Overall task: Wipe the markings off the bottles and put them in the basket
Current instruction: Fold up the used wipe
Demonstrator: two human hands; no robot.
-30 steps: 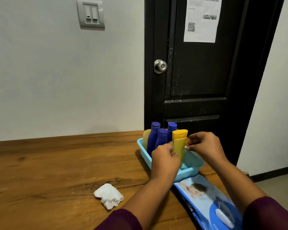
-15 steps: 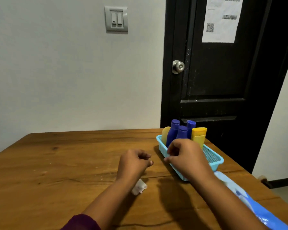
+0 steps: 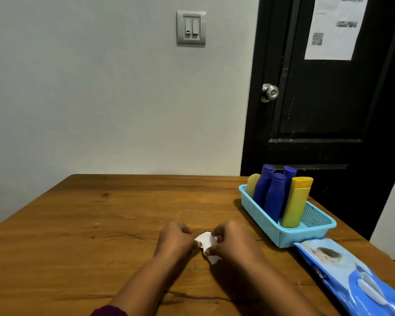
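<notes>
crumpled white tissue wipe [image 3: 207, 244] pinched by curled fingers of left hand [image 3: 175, 241] and right hand [image 3: 233, 241], light blue plastic mesh basket [image 3: 271, 231] sat at 2 o'clock, bottles stood up inside

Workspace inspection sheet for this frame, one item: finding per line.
Surface: wooden table, grain and small specks.
Job's things: three blue bottles and two yellow bottles stand in the basket; white wipe between the hands.
Clutter: wipes pack lies by the basket's near end.
Grippers: left hand and right hand both pinch the wipe, low over the table.
Cables: nothing seen.
Surroundings: pale wall with light switch; black door with knob and paper notice.
</notes>
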